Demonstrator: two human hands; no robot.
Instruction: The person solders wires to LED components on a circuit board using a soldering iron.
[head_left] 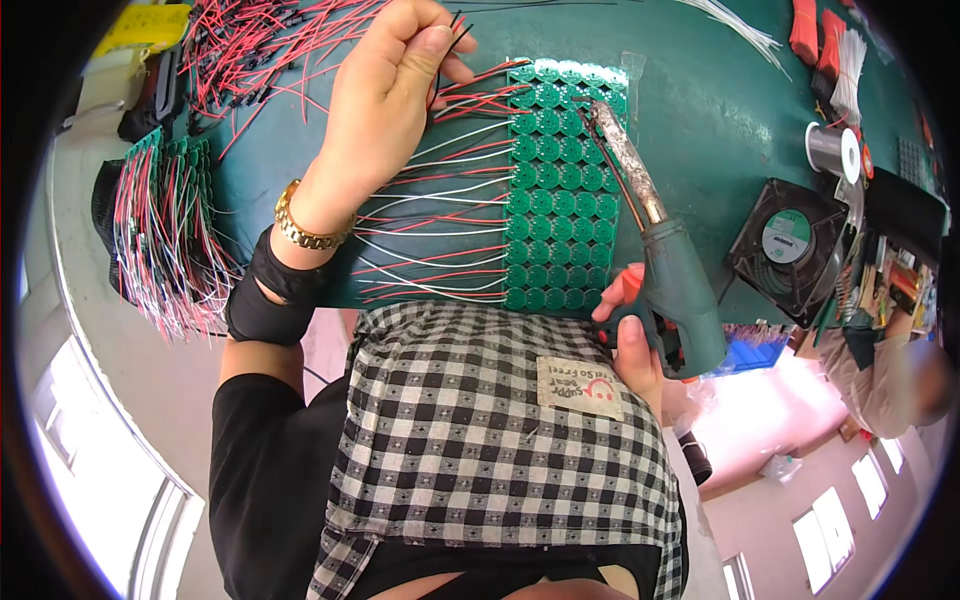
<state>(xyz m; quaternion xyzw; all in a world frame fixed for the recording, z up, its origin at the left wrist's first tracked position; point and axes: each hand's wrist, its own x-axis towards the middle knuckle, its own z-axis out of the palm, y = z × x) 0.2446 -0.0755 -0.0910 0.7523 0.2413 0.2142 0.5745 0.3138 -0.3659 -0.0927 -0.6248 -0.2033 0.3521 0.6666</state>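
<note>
My left hand [385, 95] is closed above the left side of the work, its thumb and fingers pinching a thin black wire [458, 38]. In my right hand [638, 355] is a green soldering gun [683, 290] with a red trigger. Its long metal barrel [625, 145] slants up and left, and the bent tip lies over the upper rows of a green circuit board panel [560, 205]. Rows of small round boards make up this panel. Red, white and black wires [435, 230] run leftward from its left edge. Whether the tip touches the board I cannot tell.
Loose red and black wires [260, 60] with connectors pile up at the back left. Wired panels [165, 220] hang over the left table edge. To the right are a black fan [790, 250], a solder spool [832, 152] and white wire bundles [849, 75]. Another person [885, 380] sits beyond.
</note>
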